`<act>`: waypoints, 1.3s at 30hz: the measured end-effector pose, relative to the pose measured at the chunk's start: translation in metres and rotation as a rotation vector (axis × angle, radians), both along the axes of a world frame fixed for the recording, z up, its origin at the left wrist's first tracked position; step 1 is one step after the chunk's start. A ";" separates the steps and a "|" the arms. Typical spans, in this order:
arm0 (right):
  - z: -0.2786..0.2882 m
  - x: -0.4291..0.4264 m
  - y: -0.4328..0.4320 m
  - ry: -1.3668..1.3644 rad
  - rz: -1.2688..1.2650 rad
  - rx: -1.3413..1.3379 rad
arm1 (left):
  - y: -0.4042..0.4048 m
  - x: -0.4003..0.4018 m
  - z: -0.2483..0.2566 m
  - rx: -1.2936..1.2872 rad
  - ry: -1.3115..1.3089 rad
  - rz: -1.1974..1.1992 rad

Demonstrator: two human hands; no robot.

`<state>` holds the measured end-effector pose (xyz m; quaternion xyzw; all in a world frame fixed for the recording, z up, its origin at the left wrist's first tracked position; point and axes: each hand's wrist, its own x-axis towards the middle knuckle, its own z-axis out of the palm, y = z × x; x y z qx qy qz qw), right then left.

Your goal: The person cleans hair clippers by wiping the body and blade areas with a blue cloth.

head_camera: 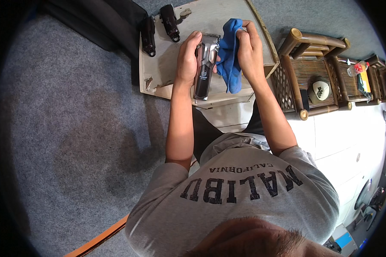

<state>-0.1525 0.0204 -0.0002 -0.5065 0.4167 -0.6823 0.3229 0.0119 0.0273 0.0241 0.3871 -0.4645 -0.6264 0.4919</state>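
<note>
My left hand (188, 59) grips a silver and black Kemei hair clipper (206, 66), its toothed blade pointing away from me. The thumb rests beside the blade, and fingertips show on the clipper's right side. A blue cloth (230, 57) hangs from my right hand (250, 49), pinched between thumb and fingers just right of the clipper. Both hands are above a worn, cream-coloured wooden table (160, 70). Two dark hair clippers lie on its far left part: one clipper (148, 37) by the left edge, the other clipper (170, 23) a little farther right.
Black fabric (93, 22) drapes at the table's left. Bamboo chairs (315, 69) stand on the right, holding a cap (320, 90) and a clear plastic bottle (355, 69). Grey carpet (83, 128) covers the left side; white tiles (334, 138) lie at the right.
</note>
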 end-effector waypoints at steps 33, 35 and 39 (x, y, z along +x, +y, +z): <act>0.015 0.003 0.012 0.275 0.465 0.100 | -0.023 0.009 -0.011 -0.034 0.218 0.270; 0.008 0.005 0.009 0.385 0.401 0.061 | -0.029 0.000 -0.005 -0.097 0.263 0.347; 0.018 0.018 0.018 0.689 0.240 0.051 | -0.047 -0.013 0.018 -0.205 0.189 0.522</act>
